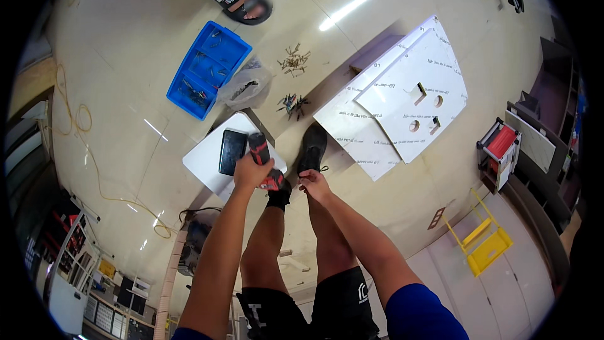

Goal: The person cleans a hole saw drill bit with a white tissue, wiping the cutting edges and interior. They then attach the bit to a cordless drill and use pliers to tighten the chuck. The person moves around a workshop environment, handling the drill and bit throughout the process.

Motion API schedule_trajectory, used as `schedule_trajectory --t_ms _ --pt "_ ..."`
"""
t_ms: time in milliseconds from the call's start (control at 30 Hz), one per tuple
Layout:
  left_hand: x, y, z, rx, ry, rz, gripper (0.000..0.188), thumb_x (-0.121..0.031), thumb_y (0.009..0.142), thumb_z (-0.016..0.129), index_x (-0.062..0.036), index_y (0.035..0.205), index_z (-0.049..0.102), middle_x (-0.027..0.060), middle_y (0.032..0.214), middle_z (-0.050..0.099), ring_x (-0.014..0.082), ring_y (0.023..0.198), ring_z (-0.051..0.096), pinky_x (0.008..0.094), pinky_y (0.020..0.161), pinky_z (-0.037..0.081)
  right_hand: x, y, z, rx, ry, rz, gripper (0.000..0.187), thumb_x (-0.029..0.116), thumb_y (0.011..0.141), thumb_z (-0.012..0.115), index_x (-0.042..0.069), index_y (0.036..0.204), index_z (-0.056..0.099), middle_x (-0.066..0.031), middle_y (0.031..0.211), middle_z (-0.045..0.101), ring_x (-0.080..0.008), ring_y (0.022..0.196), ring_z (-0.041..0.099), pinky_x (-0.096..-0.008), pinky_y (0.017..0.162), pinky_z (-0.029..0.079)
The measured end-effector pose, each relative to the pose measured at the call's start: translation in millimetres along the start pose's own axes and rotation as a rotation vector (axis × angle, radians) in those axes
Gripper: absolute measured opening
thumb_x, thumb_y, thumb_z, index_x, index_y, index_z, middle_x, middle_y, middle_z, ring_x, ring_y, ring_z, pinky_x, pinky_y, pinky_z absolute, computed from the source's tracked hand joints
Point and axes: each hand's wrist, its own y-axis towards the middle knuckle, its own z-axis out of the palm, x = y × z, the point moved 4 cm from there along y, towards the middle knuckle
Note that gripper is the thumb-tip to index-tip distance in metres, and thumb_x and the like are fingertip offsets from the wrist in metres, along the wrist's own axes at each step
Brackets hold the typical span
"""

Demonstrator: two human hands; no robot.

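My left hand (250, 173) is wrapped round a red and black cordless drill (258, 146), held over a white rounded board (202, 165). A dark phone (233, 152) lies on that board beside the drill. Just above my right black shoe (313, 146), the fingers of my right hand (314, 185) are pinched together. Whatever they hold, if anything, is too small to make out. Ahead of my feet lie a heap of small brass-coloured fasteners (294, 62) and a darker pile of mixed small hardware (292, 106).
A blue divided bin (172, 93) with loose hardware and a clear plastic bag (255, 82) lie ahead left. White film-covered panels (412, 110) with cut-outs rest at right. Another person's sandalled foot (250, 9) stands beyond the bin. A yellow step stool (489, 250) is right; a yellow hose (94, 157) trails left.
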Motion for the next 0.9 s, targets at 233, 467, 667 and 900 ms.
schedule_trajectory --t_ms 233,467,667,900 --pt "29 -76 20 0.367 -0.65 -0.086 0.034 -0.035 0.085 0.075 -0.002 0.092 0.067 0.0078 0.075 0.068 0.0228 0.067 0.067 0.0356 0.065 0.055 116 12 6 0.109 0.279 -0.026 0.024 0.013 0.097 0.054 0.005 0.12 0.054 -0.0051 0.1 0.069 -0.0116 0.08 0.067 -0.0266 0.071 0.054" --pt "35 -139 54 0.588 -1.445 -0.22 0.055 -0.054 0.087 0.061 0.0 0.094 0.056 0.0133 0.079 0.063 0.0205 0.073 0.063 0.0319 0.071 0.052 68 56 15 0.134 -0.053 0.003 0.025 0.01 0.094 0.057 0.004 0.119 0.057 -0.0071 0.094 0.07 -0.0163 0.075 0.069 -0.0279 0.063 0.054" --pt "17 -134 32 0.755 -1.425 0.002 0.069 -0.064 0.078 0.069 -0.0012 0.101 0.053 0.0135 0.083 0.061 0.0223 0.077 0.064 0.0323 0.067 0.052 181 105 41 0.03 -1.19 -0.612 0.028 0.01 0.083 0.058 0.0 0.109 0.063 -0.0172 0.097 0.07 -0.0335 0.089 0.069 -0.0417 0.078 0.056" --pt "-8 -120 12 0.659 -1.602 -0.121 0.069 -0.058 0.07 0.076 0.0005 0.101 0.056 0.0106 0.085 0.063 0.0163 0.077 0.061 0.0262 0.069 0.047 250 245 27 -0.452 -1.657 -0.706 0.065 0.019 0.08 0.065 0.002 0.139 0.043 -0.0239 0.154 0.027 -0.042 0.139 0.035 -0.0476 0.104 0.046"
